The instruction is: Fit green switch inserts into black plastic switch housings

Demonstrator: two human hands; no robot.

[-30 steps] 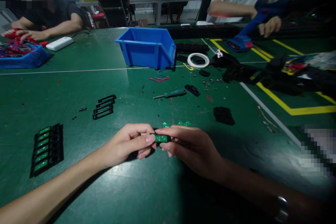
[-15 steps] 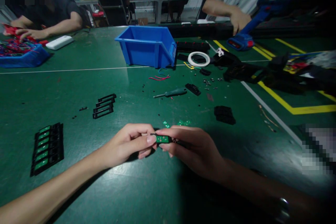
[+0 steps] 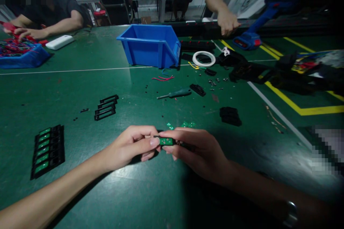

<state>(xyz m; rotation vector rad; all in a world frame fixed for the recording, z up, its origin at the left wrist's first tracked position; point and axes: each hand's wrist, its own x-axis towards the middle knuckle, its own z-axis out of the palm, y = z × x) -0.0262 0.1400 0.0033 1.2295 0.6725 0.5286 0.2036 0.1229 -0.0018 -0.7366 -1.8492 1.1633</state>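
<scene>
Between my two hands is a small green circuit board [image 3: 167,141] seated in a black plastic holder, partly covered by fingers. My left hand [image 3: 134,145] pinches its left end, thumb on top. My right hand [image 3: 200,150] grips the right end between thumb and forefinger. Just behind them lie several loose green circuit boards [image 3: 188,124] on the green table. To the left rests a row of black holders with green boards [image 3: 48,151]. Farther back are several empty black frames [image 3: 106,108], and to the right a stack of black plastic parts [image 3: 230,116].
A blue bin [image 3: 150,48] stands at the back. In front lie a screwdriver [image 3: 177,93], red wires [image 3: 163,78], screws [image 3: 214,82] and a white tape ring [image 3: 203,59]. A blue cordless drill [image 3: 248,41] stands back right, near a co-worker's hand [image 3: 228,21]. Another person handles wires at left.
My hands and the board between them stay almost still. The co-worker's hand at the back right has moved left, away from the drill.
</scene>
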